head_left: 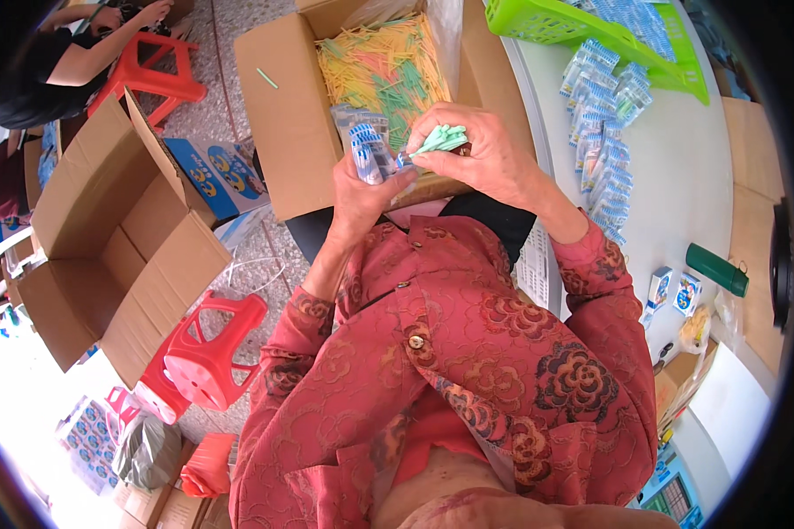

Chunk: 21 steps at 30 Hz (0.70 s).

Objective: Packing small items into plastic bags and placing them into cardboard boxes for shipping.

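My left hand [359, 196] is closed around a bunch of small clear plastic bags [368, 150] with blue and white print. My right hand [490, 150] pinches several thin mint-green plastic sticks [441, 139] just right of the bags, close to the left thumb. What exactly the sticks are is too small to tell. Both hands are over the near edge of an open cardboard box [278, 115]. Inside it lies a heap of similar thin sticks [379, 66] in yellow, orange, pink and green.
At the right, a white table [679, 176] bears rows of filled small bags [602, 141], a green basket [547, 26] and a dark green bottle [717, 270]. On the left are an open cardboard box [123, 238] and red stools [207, 357]. Another person's arm [84, 57] shows at the upper left.
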Each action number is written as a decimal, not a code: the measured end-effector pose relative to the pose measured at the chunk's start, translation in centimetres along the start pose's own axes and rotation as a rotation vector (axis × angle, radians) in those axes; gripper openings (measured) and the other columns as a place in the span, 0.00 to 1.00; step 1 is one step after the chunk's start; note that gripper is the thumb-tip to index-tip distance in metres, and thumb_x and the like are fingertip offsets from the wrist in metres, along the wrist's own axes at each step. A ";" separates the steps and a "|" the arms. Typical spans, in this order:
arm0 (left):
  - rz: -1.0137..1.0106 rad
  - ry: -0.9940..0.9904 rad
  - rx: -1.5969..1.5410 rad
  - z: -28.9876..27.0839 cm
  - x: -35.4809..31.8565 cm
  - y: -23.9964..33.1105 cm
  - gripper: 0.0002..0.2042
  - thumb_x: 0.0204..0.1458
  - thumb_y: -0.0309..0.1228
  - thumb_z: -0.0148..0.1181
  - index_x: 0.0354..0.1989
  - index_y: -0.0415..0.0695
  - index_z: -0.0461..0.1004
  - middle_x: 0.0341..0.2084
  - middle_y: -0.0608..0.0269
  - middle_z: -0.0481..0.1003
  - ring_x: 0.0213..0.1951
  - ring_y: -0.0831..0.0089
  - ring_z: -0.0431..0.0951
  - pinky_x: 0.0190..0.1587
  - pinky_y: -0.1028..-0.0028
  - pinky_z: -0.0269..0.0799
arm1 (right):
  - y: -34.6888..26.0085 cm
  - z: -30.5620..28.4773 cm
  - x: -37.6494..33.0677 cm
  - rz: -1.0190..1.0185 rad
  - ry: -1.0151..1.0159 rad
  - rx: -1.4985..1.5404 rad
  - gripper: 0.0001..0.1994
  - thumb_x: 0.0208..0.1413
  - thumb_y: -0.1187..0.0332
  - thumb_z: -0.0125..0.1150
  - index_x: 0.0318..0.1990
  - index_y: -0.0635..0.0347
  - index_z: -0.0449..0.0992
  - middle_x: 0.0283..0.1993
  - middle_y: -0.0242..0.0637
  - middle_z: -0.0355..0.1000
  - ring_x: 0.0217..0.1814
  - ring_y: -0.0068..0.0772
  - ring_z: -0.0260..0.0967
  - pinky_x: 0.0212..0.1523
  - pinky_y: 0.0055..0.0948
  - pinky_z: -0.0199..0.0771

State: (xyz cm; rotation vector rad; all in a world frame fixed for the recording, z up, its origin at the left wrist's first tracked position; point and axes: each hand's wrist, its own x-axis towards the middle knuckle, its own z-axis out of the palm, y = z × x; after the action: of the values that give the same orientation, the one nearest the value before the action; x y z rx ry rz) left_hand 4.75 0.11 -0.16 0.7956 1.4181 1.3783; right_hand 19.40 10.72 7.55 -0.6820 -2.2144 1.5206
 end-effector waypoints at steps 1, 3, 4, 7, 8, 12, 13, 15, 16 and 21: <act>0.022 -0.016 0.014 0.0 0.0 -0.2 0.14 0.36 0.25 0.68 0.30 0.39 0.69 0.23 0.71 0.71 0.26 0.85 0.68 0.30 0.81 0.66 | 0.0 0.0 0.1 -0.007 -0.008 -0.002 0.05 0.46 0.76 0.59 0.32 0.62 0.72 0.33 0.32 0.69 0.34 0.21 0.64 0.36 0.20 0.65; 0.043 -0.031 0.027 0.0 0.0 -0.5 0.14 0.36 0.25 0.68 0.30 0.39 0.69 0.23 0.71 0.71 0.26 0.85 0.68 0.30 0.81 0.66 | 0.1 -0.1 0.2 0.010 -0.019 -0.029 0.05 0.46 0.75 0.59 0.32 0.62 0.72 0.33 0.32 0.68 0.34 0.21 0.64 0.35 0.20 0.65; 0.059 -0.038 0.052 0.0 0.0 -0.6 0.14 0.37 0.25 0.68 0.31 0.40 0.69 0.24 0.71 0.71 0.27 0.84 0.68 0.31 0.80 0.67 | 0.1 -0.1 0.2 0.028 -0.029 -0.057 0.05 0.47 0.75 0.59 0.32 0.62 0.72 0.33 0.31 0.68 0.34 0.21 0.64 0.35 0.20 0.65; 0.073 -0.062 0.055 -0.1 0.1 -0.5 0.14 0.38 0.25 0.67 0.33 0.40 0.69 0.26 0.70 0.72 0.29 0.84 0.68 0.33 0.80 0.67 | -0.2 -0.3 0.4 -0.035 -0.030 -0.109 0.06 0.47 0.74 0.59 0.33 0.61 0.72 0.33 0.31 0.67 0.34 0.20 0.63 0.34 0.20 0.64; 0.071 -0.078 0.034 0.0 0.1 -0.4 0.14 0.38 0.24 0.66 0.34 0.40 0.69 0.27 0.70 0.72 0.30 0.84 0.69 0.34 0.80 0.68 | -0.3 -0.3 0.4 -0.033 -0.028 -0.110 0.06 0.47 0.74 0.59 0.33 0.61 0.72 0.33 0.31 0.67 0.34 0.20 0.63 0.34 0.20 0.64; 0.089 -0.084 0.001 0.0 0.3 0.0 0.15 0.39 0.23 0.66 0.36 0.39 0.69 0.29 0.70 0.73 0.32 0.84 0.70 0.36 0.80 0.68 | -0.9 -0.8 0.6 0.066 -0.031 -0.003 0.08 0.48 0.71 0.58 0.38 0.59 0.74 0.31 0.32 0.68 0.31 0.23 0.64 0.32 0.22 0.64; 0.095 -0.079 -0.026 0.2 0.3 0.3 0.15 0.39 0.23 0.65 0.36 0.39 0.69 0.30 0.69 0.73 0.33 0.84 0.70 0.36 0.81 0.68 | -1.0 -1.0 0.7 0.124 -0.068 0.032 0.09 0.52 0.70 0.55 0.41 0.60 0.74 0.34 0.31 0.68 0.34 0.17 0.62 0.35 0.19 0.63; 0.101 -0.079 -0.054 0.2 0.2 0.5 0.15 0.40 0.22 0.65 0.37 0.39 0.69 0.30 0.69 0.73 0.33 0.84 0.70 0.37 0.81 0.68 | -0.9 -1.1 0.6 0.079 -0.043 0.018 0.10 0.54 0.69 0.53 0.42 0.60 0.74 0.36 0.32 0.68 0.36 0.19 0.63 0.36 0.19 0.63; 0.114 -0.079 -0.024 0.1 0.2 0.5 0.14 0.40 0.22 0.65 0.37 0.39 0.69 0.31 0.68 0.74 0.33 0.83 0.71 0.37 0.81 0.68 | -0.7 -1.2 0.7 0.032 -0.020 0.005 0.11 0.56 0.67 0.51 0.43 0.61 0.74 0.38 0.33 0.69 0.37 0.20 0.64 0.37 0.20 0.64; 0.090 -0.080 -0.047 -0.1 0.1 0.8 0.15 0.40 0.21 0.64 0.37 0.38 0.70 0.31 0.67 0.74 0.33 0.83 0.72 0.38 0.80 0.68 | -0.1 -1.3 0.7 -0.144 0.037 -0.123 0.13 0.58 0.65 0.47 0.42 0.62 0.74 0.43 0.36 0.69 0.42 0.27 0.67 0.43 0.23 0.65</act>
State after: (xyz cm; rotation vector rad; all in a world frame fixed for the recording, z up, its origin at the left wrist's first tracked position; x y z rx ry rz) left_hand 4.51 0.33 0.60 0.8829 1.2973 1.4274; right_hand 19.50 12.09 8.10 -0.5680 -2.2902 1.3017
